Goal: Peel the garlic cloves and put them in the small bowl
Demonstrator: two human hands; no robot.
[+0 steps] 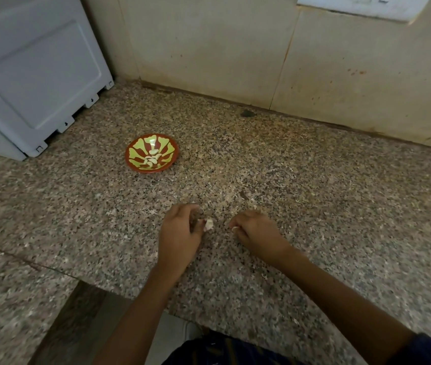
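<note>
A small red bowl (pixel 152 152) with a yellow-green pattern sits on the speckled granite counter (pixel 314 196); several peeled white garlic cloves (pixel 152 159) lie inside it. Nearer me, my left hand (pixel 180 233) hovers low over the counter with curled fingers pinching a pale garlic clove (pixel 208 224) at its fingertips. My right hand (pixel 255 231) is a short gap to the right, fingers curled, pinching a small white bit (pixel 234 228) that looks like garlic skin or a clove tip. The bowl lies up and left of both hands.
A grey-white appliance (pixel 32 75) stands at the back left corner. A beige tiled wall (pixel 235 48) runs along the counter's far edge. The counter's front edge steps back at lower left, showing floor below. Small pale skin flakes dot the counter around the hands.
</note>
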